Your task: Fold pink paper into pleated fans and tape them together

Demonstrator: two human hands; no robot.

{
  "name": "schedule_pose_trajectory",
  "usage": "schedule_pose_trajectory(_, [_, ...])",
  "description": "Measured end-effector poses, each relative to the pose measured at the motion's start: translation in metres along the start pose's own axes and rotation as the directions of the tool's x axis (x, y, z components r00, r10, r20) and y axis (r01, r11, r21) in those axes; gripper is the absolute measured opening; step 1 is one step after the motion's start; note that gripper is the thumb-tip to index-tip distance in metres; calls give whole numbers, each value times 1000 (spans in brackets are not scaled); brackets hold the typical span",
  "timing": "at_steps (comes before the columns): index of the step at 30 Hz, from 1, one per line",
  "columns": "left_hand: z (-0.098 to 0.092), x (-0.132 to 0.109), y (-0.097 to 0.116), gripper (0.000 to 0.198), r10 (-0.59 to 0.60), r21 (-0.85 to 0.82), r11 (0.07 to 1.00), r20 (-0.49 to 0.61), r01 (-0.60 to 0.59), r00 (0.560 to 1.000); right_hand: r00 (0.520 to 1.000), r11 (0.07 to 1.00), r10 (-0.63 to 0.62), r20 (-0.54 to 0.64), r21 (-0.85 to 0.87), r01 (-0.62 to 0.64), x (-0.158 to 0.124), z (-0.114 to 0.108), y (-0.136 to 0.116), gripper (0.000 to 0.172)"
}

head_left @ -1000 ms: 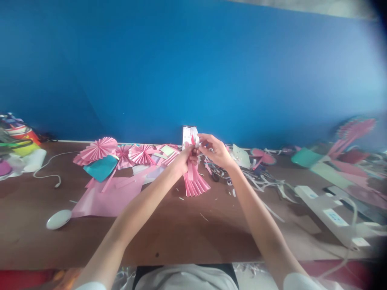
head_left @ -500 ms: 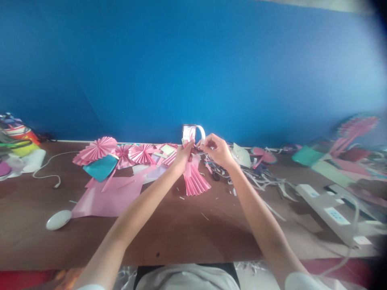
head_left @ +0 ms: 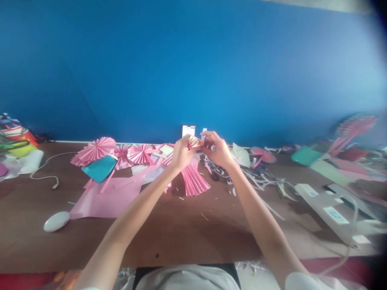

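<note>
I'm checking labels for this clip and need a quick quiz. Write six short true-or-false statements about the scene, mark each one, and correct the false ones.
1. The left hand holds a small pleated piece. True.
2. The right hand lies flat with its fingers spread. False: the right hand has bent fingers, close to a white strip.
3. A phone with a lit screen is beyond the left hand. True.
4. The wall is yellow. False: the wall is blue.
5. A white oval object lies left of the flat pink sheet. True.
6. The power strip is on the person's left. False: the power strip is on the right.
</note>
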State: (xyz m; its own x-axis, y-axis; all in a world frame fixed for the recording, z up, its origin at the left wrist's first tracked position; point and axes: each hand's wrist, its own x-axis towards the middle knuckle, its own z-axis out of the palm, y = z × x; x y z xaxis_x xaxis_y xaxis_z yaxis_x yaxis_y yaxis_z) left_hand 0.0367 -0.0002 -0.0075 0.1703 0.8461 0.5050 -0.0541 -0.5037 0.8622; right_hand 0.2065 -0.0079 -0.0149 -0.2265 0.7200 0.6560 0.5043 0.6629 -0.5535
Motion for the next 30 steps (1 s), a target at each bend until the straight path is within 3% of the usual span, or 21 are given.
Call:
schedule_pose_trajectory(3, [-1,1,-2,11,69,52,996,8,-69,998,1000,1000,-1,-16,29,1,1,4,-1,31])
schedule_pose_trajectory(5, [-2,1,0,8,59,36,998,-2,-58,998,997,988,72,-4,135,-71,1,7,-3,26])
schedule_pose_trajectory(9, [-3,2,2,18,-19,-72,997,13,20,1000,963,892,228,147,365,-267,1,7,-9,26])
schedule_pose_trajectory(17, [-15,12,-6,24,-111,-170,979,9,110,994,878,706,324,352,527,-472,-1,10,-18,35])
schedule_pose_trajectory(20, [-17,12,-6,29,-142,-176,973,60,150,988,883,708,342,321,530,-467,-1,11,-19,37])
schedule_pose_trajectory(24, [-16,13,-6,31,-189,-307,926,129,221,973,884,699,409,228,545,-464,1,7,-18,37])
schedule_pose_trajectory(28, [-18,17,-10,32,-167,-418,882,154,217,974,884,683,452,116,593,-427,2,2,-23,34])
schedule_pose_trajectory(30, [-20,18,-12,36,-156,-420,881,179,218,972,890,682,441,114,602,-415,2,2,-32,34])
